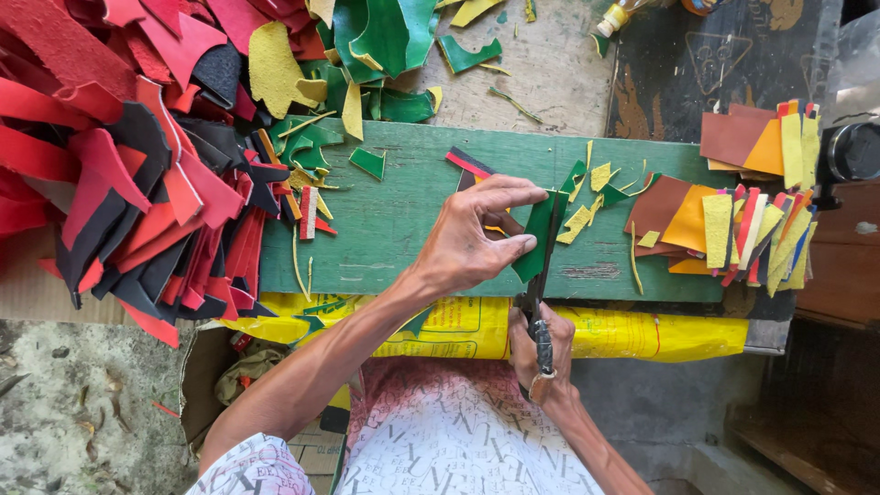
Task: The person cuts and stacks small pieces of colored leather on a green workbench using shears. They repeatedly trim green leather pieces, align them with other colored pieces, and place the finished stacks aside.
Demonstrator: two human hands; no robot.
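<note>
Green leather piece (539,234) in left hand (475,240), scissors (541,302) in right hand (541,353).

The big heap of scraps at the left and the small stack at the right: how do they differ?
The heap of scraps is large, loose and jumbled, mostly red and black; the small stack is compact, its strips laid side by side, mostly orange, yellow and brown. The heap spills off the green board; the stack sits at the board's right end. Both are cut sheet pieces.

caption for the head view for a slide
Left hand holds a green leather piece while right hand cuts it with scissors.
</note>
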